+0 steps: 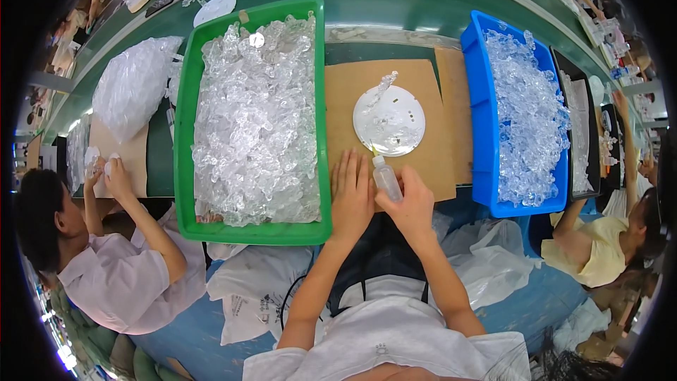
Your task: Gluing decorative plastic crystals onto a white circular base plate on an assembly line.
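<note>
R hand (412,201) grips small squeeze bottle (386,177); its long axis tilts up-left w/ nozzle toward white disc (389,120), just beyond fingertips. L hand (351,194) lies flat, fingers open, beside bottle on cardboard (345,92).

A small squeeze bottle (386,178) of clear plastic sits in the right hand (411,204), whose fingers wrap its lower body from the right. The bottle tilts up and to the left, its narrow yellowish nozzle tip pointing at the near rim of a white round disc (389,121). The disc lies flat on a brown cardboard sheet (423,162) on the tabletop, between a green bin and a blue bin. Its face shows small holes and a few clear crystal pieces, with a short strand of clear pieces (383,88) lying across its upper left edge. The left hand (352,194) rests flat, palm down, on the cardboard just left of the bottle.
</note>
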Tool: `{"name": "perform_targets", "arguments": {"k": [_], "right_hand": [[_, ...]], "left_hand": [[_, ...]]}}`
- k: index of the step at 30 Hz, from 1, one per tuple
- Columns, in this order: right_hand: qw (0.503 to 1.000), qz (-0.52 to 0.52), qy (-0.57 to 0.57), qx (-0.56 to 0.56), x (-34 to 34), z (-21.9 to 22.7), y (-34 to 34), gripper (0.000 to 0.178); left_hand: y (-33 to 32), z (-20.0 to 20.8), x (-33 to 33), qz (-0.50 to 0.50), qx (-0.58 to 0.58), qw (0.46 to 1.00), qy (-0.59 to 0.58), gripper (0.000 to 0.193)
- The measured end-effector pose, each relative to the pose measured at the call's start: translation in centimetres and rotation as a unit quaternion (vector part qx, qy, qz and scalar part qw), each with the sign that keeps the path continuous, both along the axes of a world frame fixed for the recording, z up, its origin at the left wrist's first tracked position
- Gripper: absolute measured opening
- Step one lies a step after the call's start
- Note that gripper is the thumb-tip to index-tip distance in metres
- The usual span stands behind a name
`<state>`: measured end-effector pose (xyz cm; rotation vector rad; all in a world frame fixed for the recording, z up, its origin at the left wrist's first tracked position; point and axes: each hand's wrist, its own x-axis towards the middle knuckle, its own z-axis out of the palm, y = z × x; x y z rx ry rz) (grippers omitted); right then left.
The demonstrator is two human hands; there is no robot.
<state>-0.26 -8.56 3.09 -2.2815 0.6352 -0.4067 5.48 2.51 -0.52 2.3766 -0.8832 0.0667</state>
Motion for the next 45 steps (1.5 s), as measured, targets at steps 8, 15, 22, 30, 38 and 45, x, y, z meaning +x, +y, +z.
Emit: {"name": "perform_targets", "arguments": {"k": [8, 15, 22, 30, 38, 45], "right_hand": [[1.0, 0.003, 0.006, -0.017, 0.6, -0.3, 0.5, 0.027], [0.999, -0.01, 0.015, 0.051, 0.6, 0.2, 0.6, 0.028], [0.999, -0.021, 0.009, 0.046, 0.0, 0.2, 0.2, 0.027], [0.994, -0.032, 0.017, 0.099, -0.5, 0.4, -1.3, 0.025], [0.994, -0.003, 0.044, 0.104, -0.7, 0.4, -1.2, 0.025], [0.997, 0.023, -0.033, 0.071, -0.8, -0.1, -1.3, 0.024]], "left_hand": [[0.1, -0.4, 0.0, -0.004, -0.021, 1.0, 0.011, 0.054], [0.1, -0.2, 0.1, -0.008, -0.033, 0.999, 0.015, 0.053], [-0.1, 0.5, 0.2, -0.002, -0.045, 0.999, 0.018, 0.049], [-2.7, 4.1, 1.7, -0.047, -0.153, 0.987, 0.017, 0.055], [-1.1, 4.8, -1.8, 0.003, -0.189, 0.981, 0.037, 0.046], [-2.3, 7.0, -2.4, -0.036, -0.15, 0.988, 0.001, 0.044]]}}
